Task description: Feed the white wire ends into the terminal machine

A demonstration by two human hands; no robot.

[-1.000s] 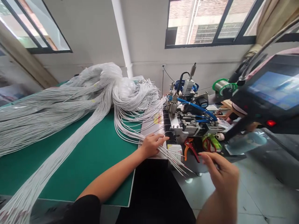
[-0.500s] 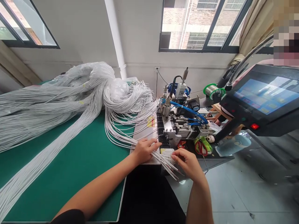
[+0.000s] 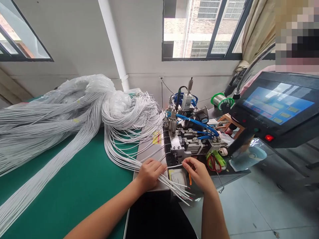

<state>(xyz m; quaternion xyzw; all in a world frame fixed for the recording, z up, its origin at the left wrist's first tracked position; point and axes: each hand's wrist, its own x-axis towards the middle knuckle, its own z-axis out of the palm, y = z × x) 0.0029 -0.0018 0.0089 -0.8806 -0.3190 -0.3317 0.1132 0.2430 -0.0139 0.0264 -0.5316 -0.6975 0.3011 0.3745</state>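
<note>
My left hand (image 3: 151, 172) is closed over a bundle of white cables (image 3: 174, 186) at the front edge of the machine's light plate (image 3: 149, 149). The loose cable ends fan out to the right below it, a few with red at the tip. Between finger and thumb, my right hand (image 3: 195, 171) pinches a single white cable (image 3: 174, 166) close to its end. That cable runs straight from my left hand, just in front of the machine (image 3: 178, 141) with its metal cylinders and blue air tubes. Several other cables lead from the plate into the machine's side.
A large heap of white cables (image 3: 84, 106), partly wrapped in clear plastic, covers the green table (image 3: 87, 179). To the right stand a touchscreen (image 3: 279, 103), a wire spool (image 3: 220, 100), red-handled scissors (image 3: 214, 162) and a clear plastic bin (image 3: 251, 156). Another person is behind the screen.
My right hand has drawn one cable away from the bundle and up toward the machine's front. My left hand stays on the bundle. The whole view has shifted slightly.
</note>
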